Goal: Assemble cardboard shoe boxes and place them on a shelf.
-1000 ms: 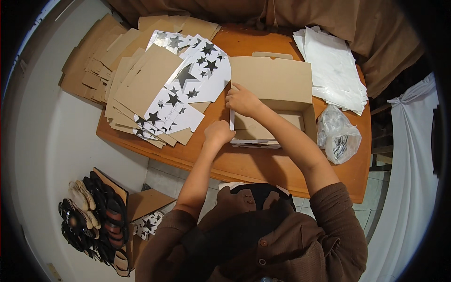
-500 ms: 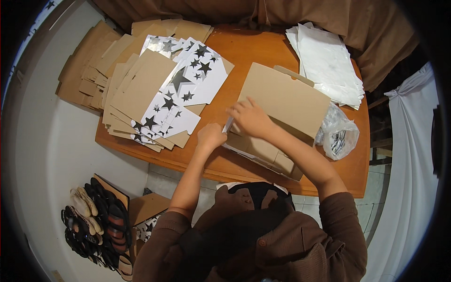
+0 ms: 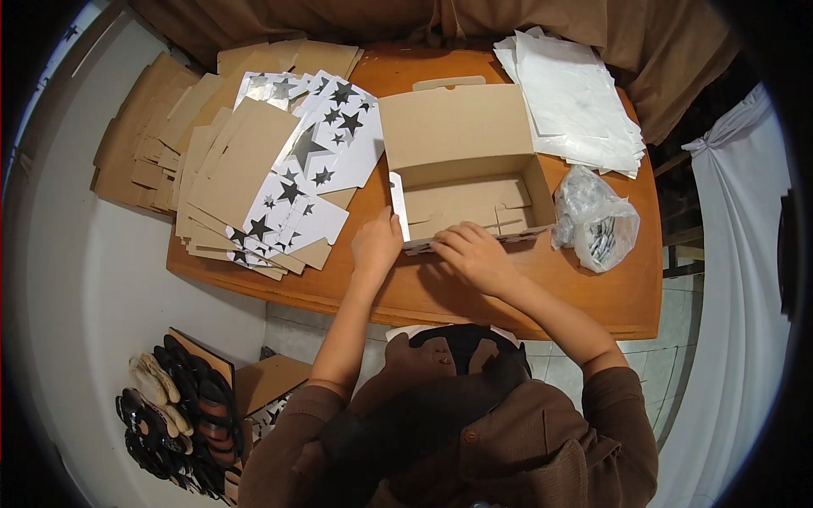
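Cartons (image 3: 241, 165) are piled at the table's (image 3: 614, 300) left edge, a crinkled bag (image 3: 597, 216) near its right; the cardboard box (image 3: 461, 131) is touched by left hand (image 3: 377, 243) and right hand (image 3: 476, 256), both half-curled, grip unclear.

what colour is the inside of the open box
The open box is plain brown inside; head view.

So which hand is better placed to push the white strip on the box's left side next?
Probably the left hand: it's right beside that white strip. The right hand is at the front of the box.

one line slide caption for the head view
Left hand and right hand at an open cardboard box, star-printed flat box blanks to its left.
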The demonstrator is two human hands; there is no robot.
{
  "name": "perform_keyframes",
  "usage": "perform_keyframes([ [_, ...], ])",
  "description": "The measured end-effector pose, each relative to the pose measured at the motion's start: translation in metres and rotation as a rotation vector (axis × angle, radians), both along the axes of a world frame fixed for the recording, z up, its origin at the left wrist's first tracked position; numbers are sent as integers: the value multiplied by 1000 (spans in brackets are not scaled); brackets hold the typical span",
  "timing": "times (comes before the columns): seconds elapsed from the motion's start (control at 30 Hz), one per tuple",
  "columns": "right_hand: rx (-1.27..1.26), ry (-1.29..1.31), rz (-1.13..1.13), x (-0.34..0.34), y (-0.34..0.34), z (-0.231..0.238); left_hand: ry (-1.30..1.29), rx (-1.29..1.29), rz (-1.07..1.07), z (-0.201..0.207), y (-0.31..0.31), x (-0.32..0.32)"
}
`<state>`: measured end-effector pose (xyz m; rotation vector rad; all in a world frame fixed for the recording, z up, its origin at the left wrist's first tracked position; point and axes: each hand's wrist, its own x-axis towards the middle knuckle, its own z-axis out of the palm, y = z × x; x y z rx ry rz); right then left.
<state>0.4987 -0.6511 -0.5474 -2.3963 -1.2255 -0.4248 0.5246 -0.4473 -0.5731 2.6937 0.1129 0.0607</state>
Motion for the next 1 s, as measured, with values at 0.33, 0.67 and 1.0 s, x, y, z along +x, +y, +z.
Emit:
perform_keyframes([
  [0.33, -72, -182, -21, -5, 4, -23, -649, -36, -484, -17, 12, -52],
  [0.67, -39, -187, -90, 9, 30, -48, -575, 116, -382, -41, 15, -50],
  [1.0, -55, 52, -123, 18, 38, -42, -438, 156, -481, -24, 15, -38],
])
